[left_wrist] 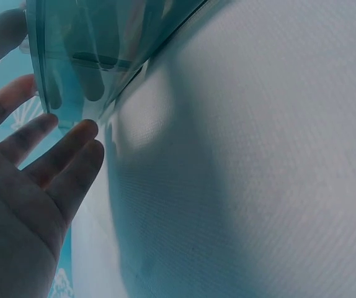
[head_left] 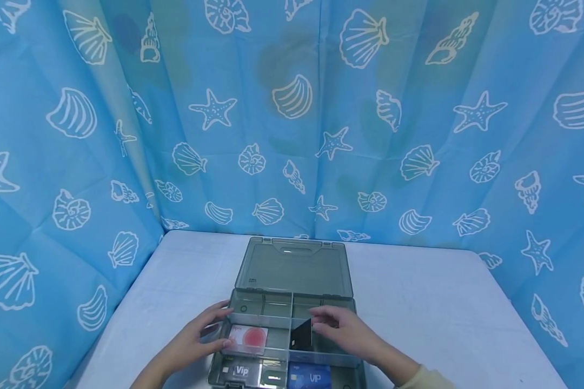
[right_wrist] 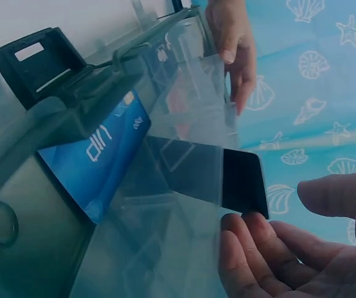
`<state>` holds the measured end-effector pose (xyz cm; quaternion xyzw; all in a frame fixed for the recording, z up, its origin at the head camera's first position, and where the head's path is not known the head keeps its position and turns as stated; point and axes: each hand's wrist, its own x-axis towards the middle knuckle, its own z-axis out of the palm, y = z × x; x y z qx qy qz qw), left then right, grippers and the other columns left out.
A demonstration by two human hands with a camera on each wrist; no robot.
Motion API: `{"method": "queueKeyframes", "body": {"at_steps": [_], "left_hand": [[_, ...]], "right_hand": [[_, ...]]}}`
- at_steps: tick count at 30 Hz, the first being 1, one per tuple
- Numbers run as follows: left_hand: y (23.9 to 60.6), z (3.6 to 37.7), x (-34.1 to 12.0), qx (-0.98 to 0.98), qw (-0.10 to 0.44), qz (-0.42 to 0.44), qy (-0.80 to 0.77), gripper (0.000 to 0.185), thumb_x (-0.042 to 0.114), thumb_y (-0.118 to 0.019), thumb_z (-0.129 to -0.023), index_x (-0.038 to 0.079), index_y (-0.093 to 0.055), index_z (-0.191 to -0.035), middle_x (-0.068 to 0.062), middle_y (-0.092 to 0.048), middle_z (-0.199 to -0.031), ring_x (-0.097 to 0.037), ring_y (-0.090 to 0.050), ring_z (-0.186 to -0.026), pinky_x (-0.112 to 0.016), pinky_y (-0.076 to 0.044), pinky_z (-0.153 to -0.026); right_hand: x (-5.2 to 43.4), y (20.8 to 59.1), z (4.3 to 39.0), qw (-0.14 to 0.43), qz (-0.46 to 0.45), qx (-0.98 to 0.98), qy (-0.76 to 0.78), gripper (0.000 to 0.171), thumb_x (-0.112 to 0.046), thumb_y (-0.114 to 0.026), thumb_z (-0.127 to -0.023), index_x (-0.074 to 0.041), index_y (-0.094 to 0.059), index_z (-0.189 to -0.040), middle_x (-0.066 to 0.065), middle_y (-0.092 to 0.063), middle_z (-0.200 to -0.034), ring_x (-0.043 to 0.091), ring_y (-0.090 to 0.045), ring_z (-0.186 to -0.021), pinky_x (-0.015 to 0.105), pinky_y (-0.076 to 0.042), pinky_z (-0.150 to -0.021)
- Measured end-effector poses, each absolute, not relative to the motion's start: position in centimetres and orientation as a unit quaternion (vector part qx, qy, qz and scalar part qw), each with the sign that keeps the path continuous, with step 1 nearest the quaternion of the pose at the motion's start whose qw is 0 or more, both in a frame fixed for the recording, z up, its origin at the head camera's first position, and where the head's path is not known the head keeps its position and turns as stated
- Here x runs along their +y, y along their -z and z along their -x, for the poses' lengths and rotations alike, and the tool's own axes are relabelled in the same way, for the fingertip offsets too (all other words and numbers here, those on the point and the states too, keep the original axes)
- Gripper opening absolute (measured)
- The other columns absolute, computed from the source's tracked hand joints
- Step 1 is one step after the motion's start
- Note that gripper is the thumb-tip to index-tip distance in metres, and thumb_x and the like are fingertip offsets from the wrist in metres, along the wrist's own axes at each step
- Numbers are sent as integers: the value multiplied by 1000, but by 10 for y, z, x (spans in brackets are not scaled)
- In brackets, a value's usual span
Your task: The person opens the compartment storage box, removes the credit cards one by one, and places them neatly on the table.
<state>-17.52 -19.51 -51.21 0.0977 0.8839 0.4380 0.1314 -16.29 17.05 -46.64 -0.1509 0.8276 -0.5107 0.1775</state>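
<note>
A grey-green see-through compartment box stands with its lid folded back. My left hand rests against the box's left side, fingers spread; the left wrist view shows the fingertips at its clear wall. A black card stands tilted in a middle compartment, partly above the divider. At its raised edge, the fingertips of my right hand touch it, while the thumb stays apart. A white card with a red circle lies in the compartment to the left.
A dark card marked Vip lies front left in the box, and a blue VIP card front right. An open latch juts from the front edge. White cloth covers the table; a blue shell-print curtain hangs behind.
</note>
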Motion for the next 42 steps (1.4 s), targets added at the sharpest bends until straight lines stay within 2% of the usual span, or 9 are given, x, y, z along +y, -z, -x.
{"method": "queueKeyframes", "body": {"at_steps": [6, 10, 18, 24, 28, 35, 42], "left_hand": [[512, 175, -196, 882, 132, -100, -440, 70, 43, -81, -86, 19, -56, -146, -17, -37, -161, -45, -40, -143, -62, -41, -110], [513, 175, -197, 881, 130, -102, -443, 69, 43, -81, -86, 19, -56, -145, -17, -37, -160, -45, -39, -143, -62, -40, -111], [514, 175, -198, 879, 128, -110, -446, 69, 42, -81, -87, 18, -55, -146, -18, -36, -161, -46, -37, -144, -62, -39, -112], [514, 176, -197, 881, 130, -103, -444, 70, 43, -81, -86, 19, -55, -146, -17, -36, -161, -45, -39, -144, -61, -40, -112], [515, 176, -197, 880, 132, -102, -444, 70, 44, -81, -86, 19, -55, -146, -17, -36, -161, -45, -39, -143, -61, -40, -111], [516, 176, -198, 878, 134, -104, -447, 70, 44, -80, -87, 19, -54, -147, -17, -35, -161, -46, -41, -141, -63, -40, -111], [517, 175, -197, 878, 132, -102, -449, 70, 43, -80, -87, 20, -54, -147, -17, -35, -161, -46, -41, -141, -63, -41, -110]], "right_hand": [[162, 476, 168, 168, 163, 832, 503, 41, -25, -66, -100, 1, -63, -132, 8, -71, -116, 24, -66, -106, 41, -59, -90], [159, 480, 170, 165, 172, 840, 488, 36, -25, -68, -99, -2, -67, -127, 2, -71, -109, 19, -65, -99, 34, -58, -83], [156, 481, 168, 171, 168, 838, 490, 32, -24, -68, -99, -6, -67, -126, 0, -73, -102, 18, -68, -92, 41, -60, -79], [156, 481, 168, 179, 165, 833, 497, 33, -24, -68, -99, -6, -67, -126, 5, -74, -98, 15, -69, -83, 37, -59, -73], [157, 483, 169, 178, 164, 836, 493, 34, -25, -68, -99, -6, -67, -126, 4, -74, -98, 14, -70, -82, 37, -60, -74], [160, 483, 168, 183, 155, 830, 504, 33, -23, -67, -99, -5, -66, -127, 4, -74, -100, 17, -70, -87, 45, -61, -80], [167, 480, 166, 179, 137, 824, 519, 31, -19, -70, -97, -5, -67, -124, 3, -71, -99, 19, -69, -91, 40, -63, -78]]}}
